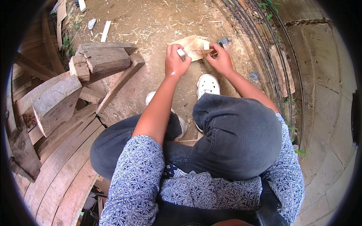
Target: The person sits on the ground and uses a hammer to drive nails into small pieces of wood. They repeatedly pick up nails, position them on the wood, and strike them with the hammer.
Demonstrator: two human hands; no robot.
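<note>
My left hand (176, 62) is closed around a small whitish block (181, 52), its end showing between thumb and fingers. Just to the right, my right hand (221, 59) pinches with thumb and forefinger, and a small pale wood block (206, 45) shows at its fingertips. Both hands are over a flat, light-coloured piece of wood (190, 42) on the ground. Beyond my right hand lies a hammer (225, 40) with a dark metal head, its handle partly hidden by that hand.
Rough timber blocks (105, 60) and planks (71, 162) are piled at my left. Long dark rods (264, 49) run along the right beside a concrete path (324, 113). Shavings and a pale wood strip (106, 31) lie on the dirt ahead. My white clogs (208, 83) are close below the hands.
</note>
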